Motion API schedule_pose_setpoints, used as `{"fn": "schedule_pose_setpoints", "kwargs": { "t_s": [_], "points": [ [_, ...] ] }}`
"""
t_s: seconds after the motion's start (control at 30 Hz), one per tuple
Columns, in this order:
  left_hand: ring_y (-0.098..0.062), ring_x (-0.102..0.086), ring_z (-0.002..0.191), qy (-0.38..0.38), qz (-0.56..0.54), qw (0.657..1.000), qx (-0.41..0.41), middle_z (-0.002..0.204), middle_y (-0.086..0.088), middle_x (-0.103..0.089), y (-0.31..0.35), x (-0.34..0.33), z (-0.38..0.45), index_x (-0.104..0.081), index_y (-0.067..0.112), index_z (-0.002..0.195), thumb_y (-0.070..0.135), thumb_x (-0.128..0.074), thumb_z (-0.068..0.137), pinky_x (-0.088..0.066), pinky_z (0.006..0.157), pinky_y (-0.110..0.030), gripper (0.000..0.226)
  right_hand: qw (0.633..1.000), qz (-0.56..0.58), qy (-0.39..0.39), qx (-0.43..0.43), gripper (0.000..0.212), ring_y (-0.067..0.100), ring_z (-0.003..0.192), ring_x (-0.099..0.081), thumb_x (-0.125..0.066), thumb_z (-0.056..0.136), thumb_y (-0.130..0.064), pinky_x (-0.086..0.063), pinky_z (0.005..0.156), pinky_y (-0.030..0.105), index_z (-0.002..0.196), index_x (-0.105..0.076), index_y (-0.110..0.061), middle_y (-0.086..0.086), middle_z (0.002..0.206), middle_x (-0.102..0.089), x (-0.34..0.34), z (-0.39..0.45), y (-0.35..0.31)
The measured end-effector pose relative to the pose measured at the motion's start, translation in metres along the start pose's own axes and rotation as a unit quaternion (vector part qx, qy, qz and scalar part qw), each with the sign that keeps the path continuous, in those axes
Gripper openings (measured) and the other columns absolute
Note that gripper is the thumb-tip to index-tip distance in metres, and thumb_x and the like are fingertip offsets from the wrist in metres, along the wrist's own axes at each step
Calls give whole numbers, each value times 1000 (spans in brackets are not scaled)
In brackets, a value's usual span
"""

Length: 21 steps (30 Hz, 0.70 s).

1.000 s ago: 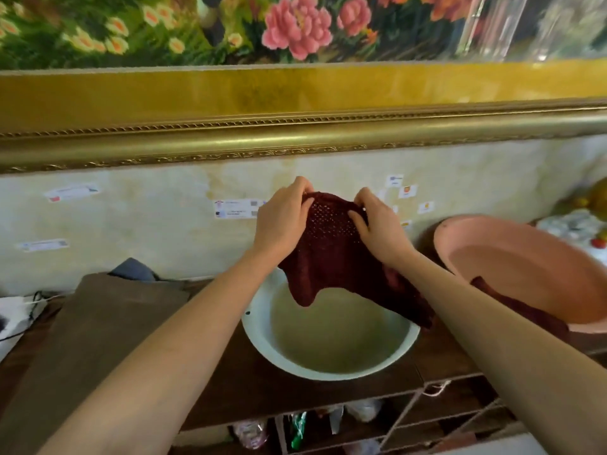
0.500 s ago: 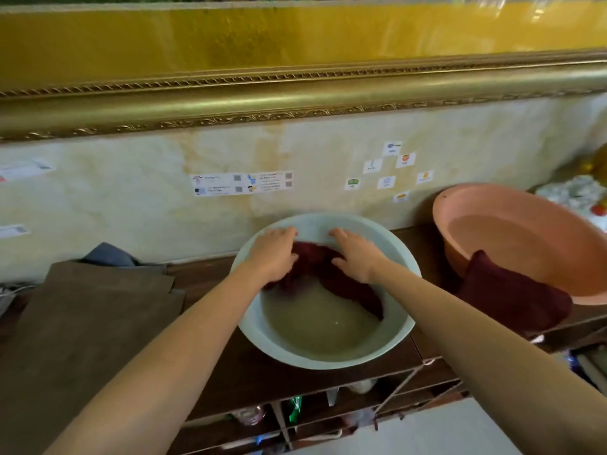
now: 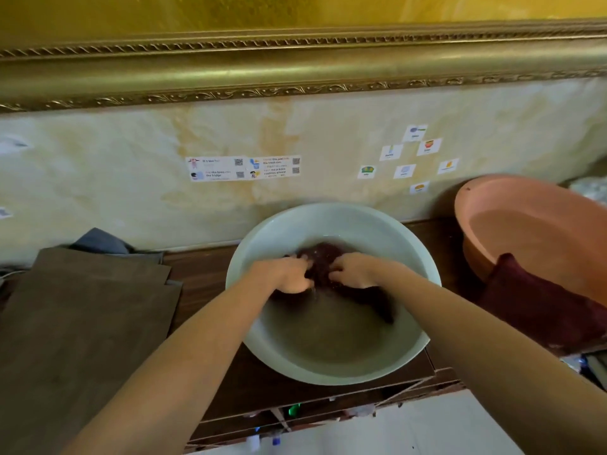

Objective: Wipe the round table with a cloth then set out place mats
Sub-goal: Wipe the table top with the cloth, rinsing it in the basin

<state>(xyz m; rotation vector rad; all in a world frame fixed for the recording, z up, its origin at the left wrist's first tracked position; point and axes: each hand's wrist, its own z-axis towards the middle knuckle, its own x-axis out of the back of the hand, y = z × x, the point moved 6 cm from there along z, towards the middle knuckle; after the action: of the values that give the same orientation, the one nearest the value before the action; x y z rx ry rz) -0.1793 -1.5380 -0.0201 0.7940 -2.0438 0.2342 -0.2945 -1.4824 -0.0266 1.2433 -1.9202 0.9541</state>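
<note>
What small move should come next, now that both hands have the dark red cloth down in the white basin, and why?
Probably lift the dark red cloth clear of the murky water and wring it over the white basin. The left hand and right hand both grip it, bunched and soaked, and a dripping cloth would suit wiping poorly.

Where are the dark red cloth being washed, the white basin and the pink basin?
dark red cloth [image 3: 320, 257], head view, bunched top between the hands.
white basin [image 3: 328, 218], head view, far inner wall.
pink basin [image 3: 532, 231], head view, inner floor.
</note>
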Motion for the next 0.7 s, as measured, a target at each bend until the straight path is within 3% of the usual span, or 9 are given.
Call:
{"fn": "schedule_pose_setpoints", "kwargs": {
  "t_s": [0.07,0.17,0.27,0.33,0.37,0.47,0.53,0.63,0.7],
  "points": [
    [-24,3,149,51,-7,999,-1,161,-4,9,-7,1,0,0,18,155,39,-37,102,-9,120,-42,68,999,1,41,6,58,26,146,-21,-39,102,-39,-16,118,38,152,-26,-14,10,159,-23,1,1,-1],
    [-25,12,147,17,7,1000,-6,161,-5,12,-7,-20,2,3,20,154,38,-39,101,-2,120,-47,71,999,-40,-15,6,71,26,148,13,-38,101,-43,3,121,44,155,4,-22,5,162,11,-32,7,-3],
    [-31,-13,146,3,-41,999,-18,161,-9,-7,-4,-23,3,-10,19,154,27,-46,98,-20,117,-48,68,1000,-25,11,15,64,34,146,-15,-48,95,-28,-19,118,48,153,-21,-25,8,159,-20,-28,10,-6],
    [-31,-41,132,45,-82,995,-26,150,-10,-37,-5,-12,2,-31,18,148,22,-55,94,-36,108,-43,60,994,-38,105,21,46,32,125,-49,-60,88,-26,-44,100,42,133,-51,-20,9,138,-50,-2,7,-11],
    [-29,-48,125,71,-104,992,-25,144,-9,-47,-5,-7,0,-39,18,145,21,-58,92,-40,105,-42,56,988,-48,145,18,45,30,117,-53,-65,85,-29,-48,92,40,127,-54,-18,7,135,-51,8,5,-13],
    [-26,-53,119,108,-138,985,-14,135,-6,-54,-7,4,-6,-45,17,140,22,-65,88,-44,100,-40,56,990,-61,123,-30,87,34,131,-40,-73,79,-38,-43,101,45,149,-25,-14,11,150,-28,5,10,-14],
    [-26,-50,123,112,-134,985,-15,139,-7,-49,-6,6,-10,-40,15,142,25,-68,87,-42,103,-40,63,991,-82,81,-63,96,36,132,-39,-71,81,-38,-41,105,45,152,-13,-10,15,148,-32,-6,13,-19],
    [-27,-33,139,98,-129,987,-13,154,-7,-29,-7,1,-13,-16,14,153,31,-70,85,-32,112,-41,88,989,-77,106,-62,33,26,98,-60,-64,85,-24,-51,82,36,114,-55,-11,7,112,-62,2,7,-26],
    [-27,-22,144,82,-151,985,-21,159,-6,-18,-10,-2,-13,-2,16,154,35,-73,82,-26,116,-43,103,988,-34,145,-36,15,23,89,-58,-63,83,-23,-50,75,35,94,-57,-15,2,96,-61,18,-2,-29]
  ]
}}
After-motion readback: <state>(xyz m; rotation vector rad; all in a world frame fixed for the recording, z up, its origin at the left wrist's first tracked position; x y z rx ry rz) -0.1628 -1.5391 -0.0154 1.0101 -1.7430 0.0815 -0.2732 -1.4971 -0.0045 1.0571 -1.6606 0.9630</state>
